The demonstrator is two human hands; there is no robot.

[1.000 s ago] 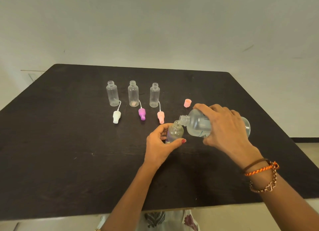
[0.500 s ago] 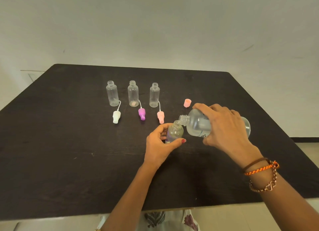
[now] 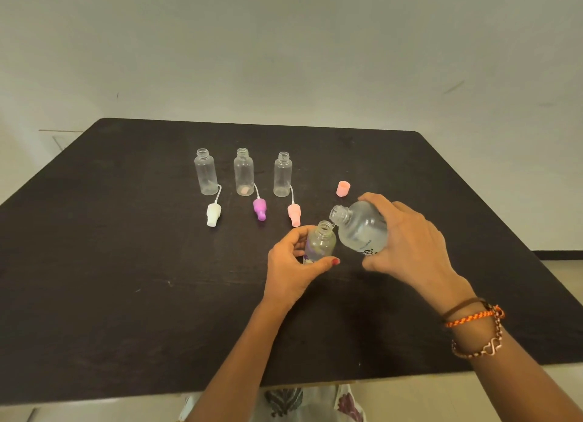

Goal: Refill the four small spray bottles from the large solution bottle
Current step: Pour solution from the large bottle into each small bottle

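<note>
**Large bottle tipped beside the fourth small bottle**

The black bench (image 3: 126,295) fills most of the view, with a pale wall behind it.

The right hand (image 3: 407,241) is wrapped round the large solution bottle (image 3: 359,229), fingers over its top and thumb beneath. The bottle is tilted with its open neck pointing left and slightly up, the mouth just above and to the right of the small bottle's opening. Clear liquid shows inside, and part of a dark printed label near the thumb. Whether liquid is running out cannot be told.

The left hand (image 3: 290,270) holds the fourth small spray bottle (image 3: 320,245) near the bench's middle, fingers curled round its lower part, thumb across the front. This bottle leans a little and its neck is open; something purple shows at its base.

Further back three small clear bottles stand upright in a row, uncapped: the left bottle (image 3: 205,172), the middle bottle (image 3: 243,173) and the right bottle (image 3: 282,175).

In front of each lies its spray head with a thin tube: white spray head (image 3: 213,214), purple spray head (image 3: 260,209), pink spray head (image 3: 294,215).

A small pink cap (image 3: 343,189) sits on the bench just behind the large bottle.
</note>
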